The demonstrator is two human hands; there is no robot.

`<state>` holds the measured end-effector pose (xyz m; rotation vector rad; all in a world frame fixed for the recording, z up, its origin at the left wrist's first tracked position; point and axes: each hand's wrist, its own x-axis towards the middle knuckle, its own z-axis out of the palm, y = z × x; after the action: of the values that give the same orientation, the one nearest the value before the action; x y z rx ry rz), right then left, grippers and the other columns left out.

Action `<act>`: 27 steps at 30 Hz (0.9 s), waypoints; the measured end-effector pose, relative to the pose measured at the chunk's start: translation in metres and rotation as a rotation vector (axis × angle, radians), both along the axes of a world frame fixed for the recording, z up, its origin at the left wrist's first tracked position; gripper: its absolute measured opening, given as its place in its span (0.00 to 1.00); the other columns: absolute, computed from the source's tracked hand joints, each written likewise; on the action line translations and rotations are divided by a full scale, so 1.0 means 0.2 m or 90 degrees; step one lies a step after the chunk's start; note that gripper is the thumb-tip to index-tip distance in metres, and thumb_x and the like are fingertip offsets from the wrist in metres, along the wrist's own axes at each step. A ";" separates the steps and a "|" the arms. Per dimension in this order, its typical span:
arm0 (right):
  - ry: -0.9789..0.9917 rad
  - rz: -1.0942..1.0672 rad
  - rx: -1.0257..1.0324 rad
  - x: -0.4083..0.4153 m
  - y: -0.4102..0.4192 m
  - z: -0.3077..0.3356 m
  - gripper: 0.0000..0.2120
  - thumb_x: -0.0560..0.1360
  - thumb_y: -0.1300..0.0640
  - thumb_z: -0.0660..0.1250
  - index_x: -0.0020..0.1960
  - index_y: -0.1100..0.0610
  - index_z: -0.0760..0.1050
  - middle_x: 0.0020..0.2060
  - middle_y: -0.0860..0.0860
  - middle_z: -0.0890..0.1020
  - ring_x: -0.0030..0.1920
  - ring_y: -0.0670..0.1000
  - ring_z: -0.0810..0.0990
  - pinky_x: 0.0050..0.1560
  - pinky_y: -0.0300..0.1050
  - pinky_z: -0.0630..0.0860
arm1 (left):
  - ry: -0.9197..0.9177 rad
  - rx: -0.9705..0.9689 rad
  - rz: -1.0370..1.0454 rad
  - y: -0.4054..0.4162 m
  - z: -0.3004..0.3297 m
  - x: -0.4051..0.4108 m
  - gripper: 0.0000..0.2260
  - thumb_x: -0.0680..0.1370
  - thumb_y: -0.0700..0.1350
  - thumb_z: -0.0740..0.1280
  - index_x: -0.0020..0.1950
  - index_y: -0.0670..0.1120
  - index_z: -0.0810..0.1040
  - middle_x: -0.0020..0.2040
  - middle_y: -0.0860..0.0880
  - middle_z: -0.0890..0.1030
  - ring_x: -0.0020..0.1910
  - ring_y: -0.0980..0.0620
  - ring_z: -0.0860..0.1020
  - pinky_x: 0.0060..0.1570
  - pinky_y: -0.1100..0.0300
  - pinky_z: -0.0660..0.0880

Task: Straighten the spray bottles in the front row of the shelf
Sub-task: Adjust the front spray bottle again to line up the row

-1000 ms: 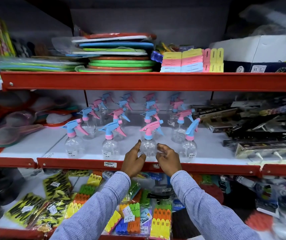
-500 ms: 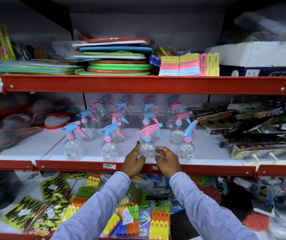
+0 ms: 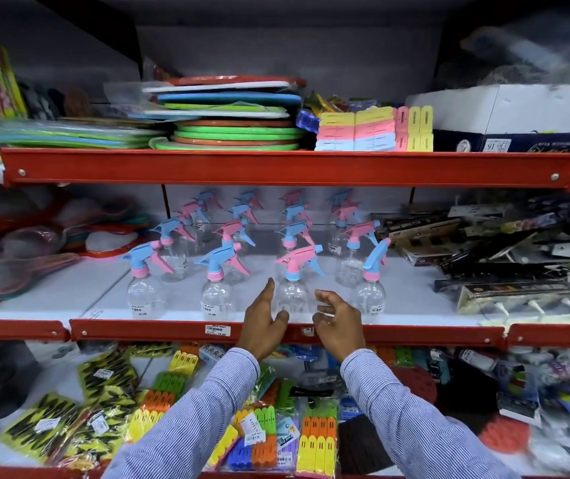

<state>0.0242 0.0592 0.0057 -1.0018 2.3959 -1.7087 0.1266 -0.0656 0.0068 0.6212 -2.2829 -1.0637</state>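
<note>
- I see a shop shelf (image 3: 186, 331) with a red front lip, and on its white deck stand clear spray bottles with pink and blue trigger heads, in rows running back from the edge.
- The front row holds four bottles: the far-left bottle (image 3: 143, 299), the second bottle (image 3: 216, 299), the third bottle (image 3: 292, 295) with a pink trigger and blue collar, and the fourth bottle (image 3: 370, 295).
- My left hand (image 3: 264, 326) is just left of the third bottle, thumb raised, fingers loose and spread; I cannot tell whether the thumb brushes the plastic.
- My right hand (image 3: 340, 323) is just right of the same bottle, fingers half curled but gripping nothing. Neither hand holds a bottle.
- The first three nozzles point left. The fourth bottle's blue trigger head is turned the other way, up and to the right, so I judge it is the one that needs attention next.
- To do this well, I would grip the fourth bottle low on its clear body with both hands and twist it upright on the spot, not lift it.
- I would bring its nozzle round to match its neighbours and its base into line near the lip.
- The risk, as I judge it, is light empty bottles tipping into the row behind, so I would keep moves small.
</note>
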 end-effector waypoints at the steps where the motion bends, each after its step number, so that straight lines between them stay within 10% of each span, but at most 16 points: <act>1: 0.024 -0.010 -0.005 0.00 0.02 0.00 0.20 0.71 0.65 0.65 0.62 0.55 0.74 0.57 0.51 0.80 0.55 0.48 0.79 0.55 0.41 0.77 | 0.015 -0.025 0.010 0.01 -0.01 0.01 0.31 0.78 0.41 0.64 0.79 0.46 0.56 0.79 0.46 0.62 0.77 0.47 0.63 0.75 0.54 0.61; 6: 0.151 -0.097 -0.040 -0.02 0.13 -0.01 0.19 0.69 0.64 0.63 0.58 0.52 0.77 0.53 0.48 0.81 0.49 0.46 0.79 0.51 0.42 0.78 | 0.079 -0.123 0.050 0.06 -0.02 0.03 0.30 0.76 0.44 0.64 0.78 0.48 0.59 0.78 0.49 0.63 0.77 0.52 0.60 0.73 0.63 0.53; 15: 0.129 -0.192 -0.150 -0.21 0.38 -0.01 0.12 0.66 0.65 0.64 0.45 0.51 0.77 0.42 0.47 0.81 0.38 0.42 0.78 0.39 0.31 0.75 | 0.215 -0.206 0.083 0.33 0.02 -0.06 0.23 0.74 0.44 0.63 0.70 0.45 0.73 0.68 0.47 0.77 0.69 0.51 0.72 0.70 0.57 0.67; 27: -0.118 0.065 0.090 -0.59 0.47 0.01 0.30 0.71 0.60 0.67 0.71 0.56 0.63 0.67 0.54 0.73 0.63 0.55 0.75 0.63 0.49 0.71 | 0.018 -0.013 0.059 0.66 0.03 -0.43 0.29 0.74 0.47 0.68 0.74 0.43 0.67 0.70 0.42 0.75 0.65 0.46 0.76 0.65 0.52 0.74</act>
<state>-0.0935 0.1529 0.0076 -0.8865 2.2708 -1.5036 0.0410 0.0658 0.0126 0.6928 -2.2152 -0.9981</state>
